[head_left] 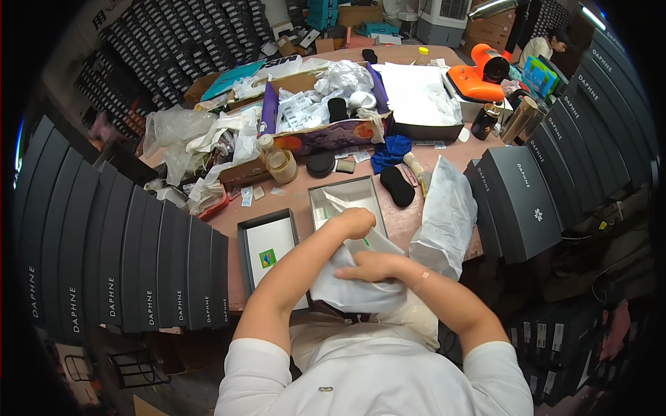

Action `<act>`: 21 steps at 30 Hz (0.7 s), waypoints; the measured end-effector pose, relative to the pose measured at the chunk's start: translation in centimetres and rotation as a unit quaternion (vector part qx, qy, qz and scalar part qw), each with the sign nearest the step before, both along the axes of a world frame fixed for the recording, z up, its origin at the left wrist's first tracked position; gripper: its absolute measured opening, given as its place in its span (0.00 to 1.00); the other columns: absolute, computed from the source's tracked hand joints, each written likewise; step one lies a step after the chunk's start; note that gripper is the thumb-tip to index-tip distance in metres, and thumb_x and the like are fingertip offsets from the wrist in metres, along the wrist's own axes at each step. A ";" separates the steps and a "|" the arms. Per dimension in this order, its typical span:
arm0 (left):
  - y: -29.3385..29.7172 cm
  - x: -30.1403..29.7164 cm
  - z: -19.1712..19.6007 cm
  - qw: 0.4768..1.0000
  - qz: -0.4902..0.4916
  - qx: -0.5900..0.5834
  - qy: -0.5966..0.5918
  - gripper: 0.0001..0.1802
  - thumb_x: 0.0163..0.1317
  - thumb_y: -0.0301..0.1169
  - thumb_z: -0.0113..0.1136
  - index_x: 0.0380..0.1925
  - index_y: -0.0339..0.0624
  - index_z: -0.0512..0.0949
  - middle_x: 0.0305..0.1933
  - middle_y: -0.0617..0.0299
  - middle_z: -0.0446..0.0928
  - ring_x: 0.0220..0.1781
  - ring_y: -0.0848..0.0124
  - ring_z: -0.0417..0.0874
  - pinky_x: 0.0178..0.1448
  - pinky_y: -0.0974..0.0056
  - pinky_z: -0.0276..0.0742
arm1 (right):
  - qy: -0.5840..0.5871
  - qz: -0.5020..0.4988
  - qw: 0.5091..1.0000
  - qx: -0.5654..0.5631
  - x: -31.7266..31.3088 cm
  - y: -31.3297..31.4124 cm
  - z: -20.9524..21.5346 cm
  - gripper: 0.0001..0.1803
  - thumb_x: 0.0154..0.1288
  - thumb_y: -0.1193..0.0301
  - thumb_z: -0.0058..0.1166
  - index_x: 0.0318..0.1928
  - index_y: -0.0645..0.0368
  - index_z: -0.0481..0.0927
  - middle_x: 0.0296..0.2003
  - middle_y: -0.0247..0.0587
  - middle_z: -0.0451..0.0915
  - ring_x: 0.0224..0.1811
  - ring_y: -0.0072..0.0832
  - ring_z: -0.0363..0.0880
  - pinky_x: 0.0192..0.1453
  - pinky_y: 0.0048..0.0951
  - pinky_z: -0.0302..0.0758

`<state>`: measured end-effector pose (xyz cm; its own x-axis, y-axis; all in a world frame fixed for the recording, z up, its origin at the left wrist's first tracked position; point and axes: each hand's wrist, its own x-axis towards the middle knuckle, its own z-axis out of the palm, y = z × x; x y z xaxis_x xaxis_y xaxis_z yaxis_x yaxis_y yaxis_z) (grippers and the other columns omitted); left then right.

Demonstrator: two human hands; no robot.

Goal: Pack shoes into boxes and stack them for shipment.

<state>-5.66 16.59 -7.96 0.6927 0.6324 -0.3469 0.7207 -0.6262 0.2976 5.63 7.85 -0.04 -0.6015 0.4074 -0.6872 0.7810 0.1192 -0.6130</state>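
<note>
A white cloth-like bag [361,292] lies across my lap and the table's near edge, under both hands. My left hand [357,222] is closed on the bag's upper part, its fingers bent and partly hidden. Lower on the bag rests my right hand [374,266], its fingers stretched out along the surface and the thumb apart. A little green print shows between the hands. Just beyond them stands an open grey box [374,188] with white paper inside. To its left lies a dark box lid [243,244], white inside with a green card [267,258].
Dark shoe boxes [132,256] line the left side; more boxes [520,201] stand at right. A white bag [444,215], black pouch [397,186], blue cloth [391,154] and jar [280,167] lie about. Behind are a purple carton [326,139] and orange device [479,83]. Another person [538,48] is far right.
</note>
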 end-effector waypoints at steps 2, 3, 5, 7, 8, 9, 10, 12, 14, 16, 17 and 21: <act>-0.2 0.2 -1.0 1.000 0.012 0.011 0.017 0.10 0.49 0.25 0.56 0.32 0.41 0.84 0.38 0.47 0.82 0.44 0.52 0.84 0.48 0.53 0.79 | 0.175 -0.029 0.933 0.312 -3.5 1.7 -13.6 0.35 0.63 0.44 0.50 0.48 0.70 0.77 0.44 0.60 0.80 0.41 0.47 0.81 0.49 0.41 0.75; -0.6 -0.7 -2.2 0.999 0.014 0.024 0.034 0.10 0.49 0.25 0.56 0.31 0.40 0.83 0.38 0.47 0.83 0.44 0.53 0.84 0.47 0.53 0.79 | 0.140 -0.047 0.947 0.284 -4.6 0.8 -13.3 0.34 0.62 0.46 0.51 0.47 0.69 0.77 0.44 0.60 0.80 0.42 0.48 0.81 0.49 0.42 0.75; -2.3 -1.7 -3.0 0.996 -0.010 0.049 0.079 0.08 0.49 0.26 0.57 0.29 0.40 0.83 0.37 0.49 0.83 0.44 0.55 0.84 0.48 0.53 0.78 | 0.058 -0.103 0.967 0.225 -4.8 -0.9 -12.1 0.31 0.62 0.49 0.53 0.47 0.69 0.77 0.44 0.60 0.79 0.43 0.51 0.80 0.49 0.44 0.75; -4.2 -3.0 -3.5 0.991 -0.043 0.089 0.090 0.06 0.50 0.28 0.58 0.26 0.41 0.83 0.38 0.52 0.83 0.49 0.57 0.82 0.55 0.50 0.73 | 0.144 -0.069 0.922 0.353 -2.5 -4.1 -11.9 0.27 0.58 0.58 0.59 0.51 0.65 0.74 0.43 0.58 0.79 0.46 0.48 0.79 0.50 0.45 0.75; -5.2 -4.0 -4.1 0.990 -0.045 0.110 0.070 0.06 0.50 0.28 0.58 0.26 0.42 0.83 0.40 0.53 0.82 0.53 0.58 0.81 0.61 0.48 0.69 | 0.202 -0.035 0.890 0.406 -0.8 -6.2 -9.2 0.29 0.56 0.61 0.62 0.53 0.66 0.73 0.45 0.58 0.77 0.48 0.47 0.78 0.52 0.44 0.75; -5.9 -4.7 -3.8 0.991 -0.047 0.103 0.076 0.08 0.50 0.27 0.57 0.31 0.41 0.82 0.43 0.53 0.81 0.55 0.58 0.78 0.65 0.46 0.63 | 0.170 -0.076 0.929 0.321 1.4 -7.6 -5.6 0.29 0.54 0.63 0.63 0.55 0.63 0.72 0.49 0.57 0.75 0.52 0.47 0.75 0.56 0.44 0.72; -6.8 -5.1 -3.1 0.991 -0.045 0.096 0.082 0.12 0.49 0.27 0.57 0.36 0.41 0.82 0.47 0.52 0.79 0.58 0.57 0.75 0.69 0.44 0.58 | 0.138 -0.114 0.956 0.232 3.7 -8.2 -2.6 0.31 0.52 0.66 0.64 0.56 0.61 0.71 0.52 0.55 0.73 0.57 0.47 0.72 0.59 0.44 0.69; -8.2 -5.3 -1.6 0.993 -0.006 0.110 -0.052 0.19 0.49 0.25 0.57 0.44 0.39 0.79 0.49 0.50 0.78 0.60 0.56 0.74 0.70 0.42 0.54 | 0.052 -0.149 0.828 0.539 8.4 -7.6 -0.6 0.30 0.49 0.66 0.65 0.56 0.55 0.73 0.58 0.52 0.68 0.64 0.48 0.62 0.66 0.49 0.60; -8.4 -4.9 0.8 0.985 0.011 0.112 -0.129 0.25 0.48 0.25 0.57 0.51 0.38 0.75 0.52 0.49 0.76 0.62 0.54 0.73 0.71 0.41 0.53 | -0.116 -0.134 0.740 0.649 12.1 -6.0 -0.4 0.28 0.50 0.70 0.63 0.55 0.50 0.75 0.61 0.48 0.67 0.64 0.48 0.64 0.64 0.51 0.61; -8.2 -3.3 3.2 0.984 -0.006 0.089 -0.156 0.31 0.48 0.24 0.58 0.57 0.37 0.71 0.55 0.48 0.74 0.62 0.53 0.72 0.70 0.42 0.56 | -0.126 -0.061 0.711 0.689 16.2 -3.8 -4.6 0.20 0.54 0.70 0.56 0.50 0.50 0.78 0.55 0.47 0.72 0.61 0.44 0.66 0.64 0.50 0.60; -8.1 -2.7 4.1 0.975 0.031 0.042 -0.216 0.28 0.52 0.27 0.58 0.57 0.37 0.71 0.56 0.48 0.73 0.62 0.53 0.72 0.70 0.43 0.58 | -0.097 -0.091 0.721 0.680 17.2 -2.8 -4.0 0.18 0.55 0.71 0.55 0.48 0.50 0.78 0.52 0.46 0.73 0.59 0.42 0.68 0.62 0.49 0.62; -8.5 2.2 3.7 0.792 0.265 -0.292 -0.465 0.25 0.65 0.41 0.53 0.58 0.39 0.70 0.60 0.49 0.71 0.62 0.54 0.73 0.67 0.48 0.64 | -0.031 -0.223 0.720 0.656 19.4 1.1 1.7 0.10 0.57 0.75 0.53 0.41 0.56 0.80 0.38 0.42 0.78 0.38 0.40 0.79 0.43 0.39 0.75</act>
<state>-3.49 8.13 -4.25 0.5114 0.8396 -0.1833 0.1350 0.1322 0.9820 25.02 8.97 1.61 -0.1941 0.8741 0.4454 0.9422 0.2926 -0.1635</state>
